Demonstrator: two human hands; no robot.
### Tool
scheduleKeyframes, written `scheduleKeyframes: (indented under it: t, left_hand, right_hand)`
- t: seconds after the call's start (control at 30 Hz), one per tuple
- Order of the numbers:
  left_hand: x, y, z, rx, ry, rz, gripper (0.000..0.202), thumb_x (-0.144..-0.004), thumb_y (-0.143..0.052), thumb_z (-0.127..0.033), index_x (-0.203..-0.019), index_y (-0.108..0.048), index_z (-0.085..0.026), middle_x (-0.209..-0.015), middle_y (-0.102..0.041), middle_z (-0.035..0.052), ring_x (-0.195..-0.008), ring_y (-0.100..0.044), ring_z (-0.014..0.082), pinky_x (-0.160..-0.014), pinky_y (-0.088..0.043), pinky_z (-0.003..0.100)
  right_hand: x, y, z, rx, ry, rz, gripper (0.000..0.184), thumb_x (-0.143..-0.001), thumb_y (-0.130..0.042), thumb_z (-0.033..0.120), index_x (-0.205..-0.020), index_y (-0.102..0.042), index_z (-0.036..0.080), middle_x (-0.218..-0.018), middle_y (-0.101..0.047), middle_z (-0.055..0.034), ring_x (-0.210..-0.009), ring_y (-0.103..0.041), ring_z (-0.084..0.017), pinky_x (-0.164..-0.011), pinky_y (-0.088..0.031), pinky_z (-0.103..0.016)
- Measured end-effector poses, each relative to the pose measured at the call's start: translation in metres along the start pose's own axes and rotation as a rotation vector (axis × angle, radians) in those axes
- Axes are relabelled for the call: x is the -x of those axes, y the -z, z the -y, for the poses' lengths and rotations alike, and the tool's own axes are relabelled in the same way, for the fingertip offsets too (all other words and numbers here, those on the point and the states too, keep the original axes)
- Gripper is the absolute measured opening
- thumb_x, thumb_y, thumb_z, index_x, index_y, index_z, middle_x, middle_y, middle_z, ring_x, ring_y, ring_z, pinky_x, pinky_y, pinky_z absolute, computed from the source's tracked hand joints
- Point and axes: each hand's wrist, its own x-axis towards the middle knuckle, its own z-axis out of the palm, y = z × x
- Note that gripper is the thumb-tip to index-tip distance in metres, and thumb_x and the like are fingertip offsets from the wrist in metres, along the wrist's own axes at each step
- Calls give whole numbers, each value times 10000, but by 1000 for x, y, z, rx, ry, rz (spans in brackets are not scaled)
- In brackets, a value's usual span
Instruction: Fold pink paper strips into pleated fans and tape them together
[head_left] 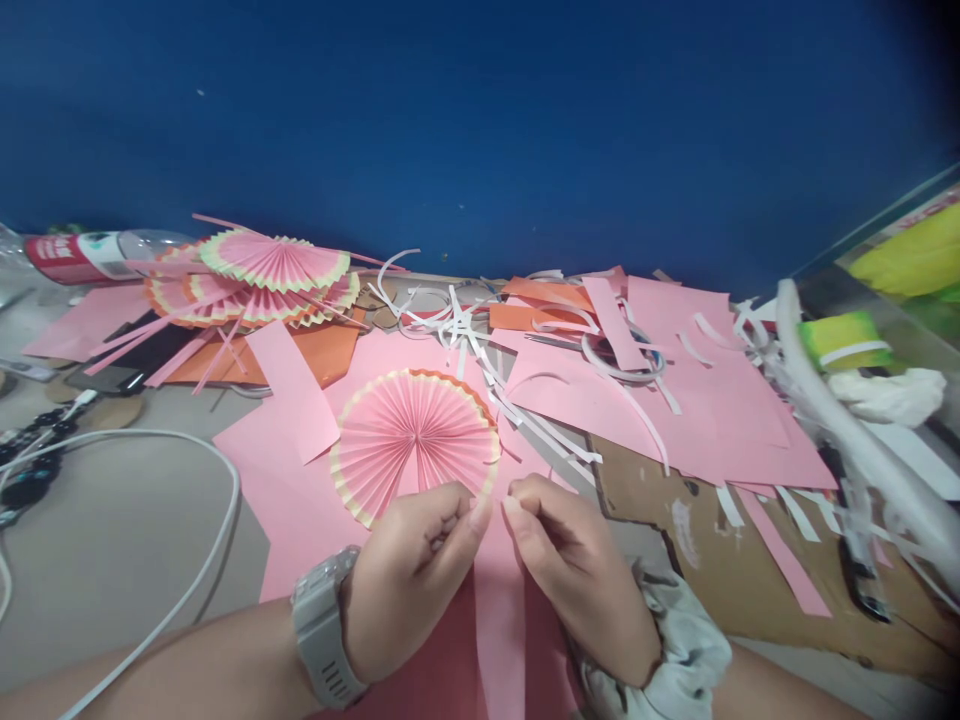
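Note:
My left hand [427, 570], with a grey watch at its wrist, is closed in a pinch of thumb and forefinger. Facing it across a small gap, my right hand [574, 570] is pinched too; what either one holds is too small or hidden to make out. Just beyond the left fingers lies a round pleated pink paper rosette [412, 440], with a pale yellow and orange rim. It rests on large pink paper [262, 480]. Between my wrists runs a lighter pink band [501, 640]; I cannot tell whether it is a strip or lit paper.
Several pleated rosettes [277, 265] are stacked at the back left, near a plastic bottle [82, 257]. White paper strips [465, 325] lie tangled behind. Pink sheets [720, 400] and brown cardboard [637, 485] are on the right, with a dark-handled cutter [862, 580]. A white cable [225, 520] curves at left.

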Motion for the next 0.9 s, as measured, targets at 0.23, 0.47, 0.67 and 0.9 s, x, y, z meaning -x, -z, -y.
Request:
scheduleKeyframes:
  t: [0.23,0.47,0.67,0.9]
  left_hand:
    - [2,-1,-1,14,-12,-5,386,-911,-337,-418,-602,-342,-186,-558,-283,-51,-510,-271,91,-485,-252,238]
    - [0,-1,-1,29,-24,1,377,-916,-335,-405,-608,-342,-188,-562,-291,-51,-513,-280,92,-493,-261,240]
    - [3,3,0,27,-94,43,352,-927,-318,-357,-616,-325,-192,-568,-304,-47,-513,-288,94,-497,-267,242]
    - [4,3,0,41,-158,65,359,-928,-333,-310,-596,-265,-193,-556,-267,-51,-498,-261,90,-482,-248,240]
  right_hand:
    - [0,0,1,-63,-21,14,312,-888,-404,276,-609,-283,205,-574,-279,54,-532,-292,-89,-505,-268,-228]
    - [0,0,1,-75,-32,14,320,-885,-414,292,-604,-288,204,-564,-271,57,-518,-281,-86,-498,-260,-232]
    - [0,1,0,-96,-34,57,311,-898,-398,311,-619,-311,202,-584,-301,50,-545,-302,-93,-520,-279,-232]
    - [1,1,2,-93,-9,24,334,-918,-341,327,-611,-300,203,-585,-312,43,-538,-321,-95,-515,-296,-234]
